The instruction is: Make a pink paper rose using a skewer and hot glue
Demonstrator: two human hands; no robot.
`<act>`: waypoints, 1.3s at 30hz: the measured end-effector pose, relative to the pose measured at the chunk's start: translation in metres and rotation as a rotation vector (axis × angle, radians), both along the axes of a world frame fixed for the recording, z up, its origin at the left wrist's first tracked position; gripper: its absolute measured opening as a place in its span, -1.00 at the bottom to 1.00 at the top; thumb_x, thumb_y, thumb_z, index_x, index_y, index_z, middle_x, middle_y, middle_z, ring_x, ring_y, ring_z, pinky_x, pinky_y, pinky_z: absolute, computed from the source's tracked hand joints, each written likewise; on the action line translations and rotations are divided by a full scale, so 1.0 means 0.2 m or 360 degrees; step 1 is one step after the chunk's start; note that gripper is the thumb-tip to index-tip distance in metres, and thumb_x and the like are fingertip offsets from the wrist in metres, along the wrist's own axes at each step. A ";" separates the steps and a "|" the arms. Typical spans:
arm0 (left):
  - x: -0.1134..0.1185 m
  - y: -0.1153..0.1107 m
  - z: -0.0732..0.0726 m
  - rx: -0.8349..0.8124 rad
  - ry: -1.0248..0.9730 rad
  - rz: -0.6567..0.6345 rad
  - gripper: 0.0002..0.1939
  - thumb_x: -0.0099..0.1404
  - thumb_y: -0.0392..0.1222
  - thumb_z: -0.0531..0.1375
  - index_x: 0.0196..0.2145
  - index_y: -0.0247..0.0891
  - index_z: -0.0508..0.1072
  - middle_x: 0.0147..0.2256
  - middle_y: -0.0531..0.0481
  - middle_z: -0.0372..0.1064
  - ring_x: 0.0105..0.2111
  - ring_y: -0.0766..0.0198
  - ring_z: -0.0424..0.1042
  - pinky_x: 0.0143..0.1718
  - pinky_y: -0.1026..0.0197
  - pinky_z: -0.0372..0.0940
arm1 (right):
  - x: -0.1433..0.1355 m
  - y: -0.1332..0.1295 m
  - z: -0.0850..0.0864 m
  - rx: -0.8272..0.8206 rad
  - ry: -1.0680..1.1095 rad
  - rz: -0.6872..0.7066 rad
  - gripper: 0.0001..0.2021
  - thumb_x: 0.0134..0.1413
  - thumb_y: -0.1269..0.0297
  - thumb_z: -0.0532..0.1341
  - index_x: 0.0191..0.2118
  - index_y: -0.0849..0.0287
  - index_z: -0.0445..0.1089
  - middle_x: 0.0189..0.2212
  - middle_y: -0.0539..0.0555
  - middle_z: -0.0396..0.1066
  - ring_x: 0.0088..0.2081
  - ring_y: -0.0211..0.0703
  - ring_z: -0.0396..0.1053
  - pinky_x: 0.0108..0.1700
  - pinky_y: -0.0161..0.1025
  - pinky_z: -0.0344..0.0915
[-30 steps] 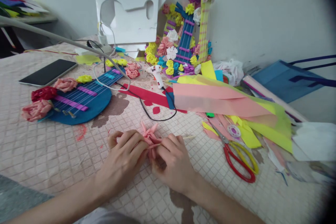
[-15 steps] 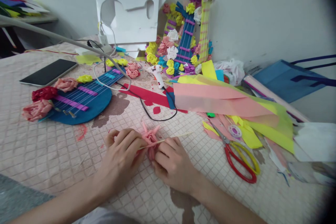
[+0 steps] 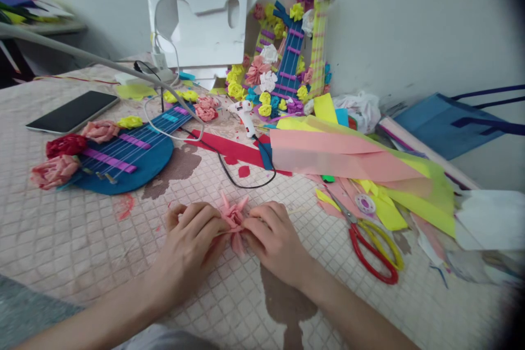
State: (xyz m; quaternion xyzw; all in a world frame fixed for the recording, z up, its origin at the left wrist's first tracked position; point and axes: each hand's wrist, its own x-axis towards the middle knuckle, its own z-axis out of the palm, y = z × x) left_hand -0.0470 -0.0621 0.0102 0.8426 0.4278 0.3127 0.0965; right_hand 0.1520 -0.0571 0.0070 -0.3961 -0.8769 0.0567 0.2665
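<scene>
A pink crepe paper flower [image 3: 234,214] with pointed petals is between my two hands, just above the tablecloth. My left hand [image 3: 192,238] is closed, its fingertips pinching the flower's left side. A thin pale strip or stick shows under those fingertips; most of it is hidden. My right hand [image 3: 275,238] is closed too, with thumb and fingers pressed on the flower's right side. Beyond the right fingers, a faint thin stick [image 3: 301,209] lies on the cloth.
Scissors [image 3: 369,243] lie to the right, beside pink and yellow paper sheets [image 3: 348,156]. A white glue gun [image 3: 245,116] with a black cord stands ahead. At left are a blue paper guitar [image 3: 139,156] with flowers and a dark tablet [image 3: 74,111]. Flower-covered guitars [image 3: 289,60] lean on the wall.
The thin stick that crossed the flower's front no longer shows there. My right hand has shifted slightly up and right, its fingers now on the flower's edge. My left hand has barely moved.
</scene>
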 end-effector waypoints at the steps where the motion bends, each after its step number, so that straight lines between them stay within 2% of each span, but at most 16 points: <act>1: 0.00 0.00 0.00 0.0003 0.0010 -0.0006 -0.88 0.32 -0.30 0.08 -0.34 -0.19 0.38 -0.36 0.05 0.36 -0.26 0.18 0.22 -0.16 0.03 -0.04 | 0.00 0.00 0.00 -0.0008 -0.0006 0.0010 -0.88 0.25 0.34 0.08 -0.24 0.19 0.35 -0.25 0.09 0.33 -0.18 -0.13 0.20 -0.13 -0.14 0.17; 7: 0.00 -0.01 -0.01 0.0059 0.0031 0.0020 -0.87 0.34 -0.27 0.07 -0.36 -0.18 0.39 -0.36 0.06 0.36 -0.27 0.17 0.23 -0.13 0.01 -0.06 | 0.00 0.01 0.00 0.0071 -0.0096 0.0063 -0.84 0.27 0.40 0.02 -0.24 0.23 0.35 -0.26 0.10 0.34 -0.19 -0.13 0.19 -0.15 -0.17 0.17; 11: 0.00 -0.01 -0.02 0.0153 0.0026 0.0019 -0.79 0.40 -0.22 0.00 -0.29 -0.17 0.42 -0.32 0.02 0.37 -0.24 0.17 0.24 -0.14 0.03 -0.04 | -0.01 0.02 0.00 0.0153 -0.0194 0.0060 -0.76 0.31 0.41 -0.04 -0.15 0.27 0.36 -0.25 0.12 0.34 -0.19 -0.12 0.18 -0.16 -0.16 0.17; 14: 0.00 -0.01 -0.02 0.0236 0.0050 -0.0004 -0.71 0.44 -0.19 -0.08 -0.29 -0.18 0.42 -0.32 0.00 0.38 -0.22 0.17 0.25 -0.15 0.03 -0.03 | -0.02 0.02 -0.01 0.0154 -0.0276 0.0052 -0.77 0.30 0.40 -0.03 -0.14 0.27 0.37 -0.25 0.12 0.35 -0.18 -0.11 0.19 -0.15 -0.15 0.17; 17: 0.00 -0.01 -0.03 0.0257 0.0077 -0.0008 -0.70 0.44 -0.18 -0.08 -0.29 -0.19 0.42 -0.32 -0.01 0.38 -0.21 0.17 0.26 -0.15 0.02 -0.03 | -0.02 0.02 -0.01 0.0164 -0.0304 0.0066 -0.77 0.30 0.41 -0.02 -0.16 0.28 0.38 -0.26 0.13 0.35 -0.19 -0.10 0.19 -0.16 -0.14 0.18; 25: 0.01 0.00 -0.02 0.0308 0.0081 -0.0011 -0.69 0.44 -0.22 -0.08 -0.30 -0.23 0.43 -0.35 -0.01 0.38 -0.25 0.18 0.26 -0.20 0.06 0.00 | -0.01 0.01 0.00 0.0000 -0.0134 0.0059 -0.80 0.28 0.40 0.00 -0.12 0.25 0.35 -0.19 0.13 0.35 -0.13 -0.10 0.19 -0.08 -0.14 0.20; 29: 0.00 0.00 -0.03 0.0272 0.0086 -0.0028 -0.69 0.44 -0.19 -0.08 -0.28 -0.24 0.43 -0.32 -0.03 0.39 -0.23 0.15 0.26 -0.18 0.05 0.00 | -0.01 0.01 0.00 0.0045 -0.0135 0.0091 -0.84 0.26 0.42 0.04 -0.20 0.23 0.36 -0.23 0.11 0.35 -0.16 -0.11 0.20 -0.11 -0.14 0.20; 33: 0.00 0.00 -0.02 0.0301 0.0124 -0.0035 -0.67 0.45 -0.19 -0.10 -0.29 -0.26 0.43 -0.33 -0.04 0.38 -0.24 0.15 0.25 -0.20 0.06 0.00 | -0.03 0.01 0.00 0.0145 -0.0150 0.0084 -0.79 0.28 0.42 0.00 -0.28 0.23 0.37 -0.30 0.10 0.35 -0.22 -0.12 0.20 -0.15 -0.16 0.21; 39: 0.02 -0.01 -0.01 0.0242 0.0137 -0.0009 -0.69 0.45 -0.22 -0.10 -0.29 -0.26 0.42 -0.34 -0.03 0.36 -0.27 0.14 0.23 -0.22 0.06 0.00 | -0.04 0.00 -0.02 0.0247 -0.0236 0.0080 -0.79 0.26 0.47 0.01 -0.27 0.28 0.39 -0.28 0.14 0.36 -0.20 -0.11 0.20 -0.14 -0.15 0.19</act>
